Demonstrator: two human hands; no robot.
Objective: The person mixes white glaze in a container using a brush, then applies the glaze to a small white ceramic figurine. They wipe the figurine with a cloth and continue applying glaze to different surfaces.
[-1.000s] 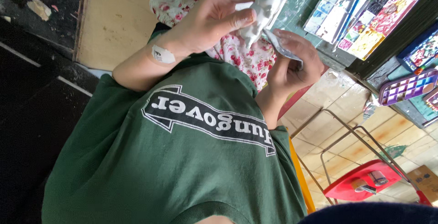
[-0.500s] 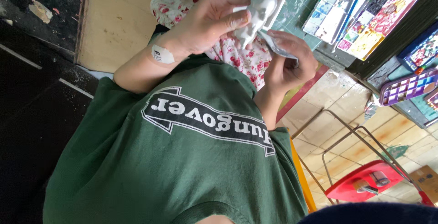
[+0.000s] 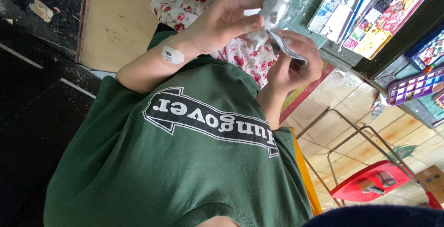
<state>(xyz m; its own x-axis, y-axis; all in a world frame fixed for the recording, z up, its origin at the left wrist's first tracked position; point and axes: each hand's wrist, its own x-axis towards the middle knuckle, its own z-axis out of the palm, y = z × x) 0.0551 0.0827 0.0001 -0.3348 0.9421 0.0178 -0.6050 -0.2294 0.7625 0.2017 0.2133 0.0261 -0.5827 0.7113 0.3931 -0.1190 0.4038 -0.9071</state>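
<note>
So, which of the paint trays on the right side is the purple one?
The purple tray at the far right edge, with many small square wells. The white palette at the top and the blue tray above the purple one are other colours.

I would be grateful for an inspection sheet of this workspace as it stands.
Surface: green cutting mat, paint-stained.
Job's things: white figurine; thin grey strip touching its lower end.
Clutter: paint palettes on the mat's right; purple paint-pot tray; floral cloth under the hands.
Grippers: left hand grips the figurine, plaster on its wrist; right hand pinches the strip.
Cables: nothing seen.
Surroundings: tiled floor, red stool with small items on it.
</note>
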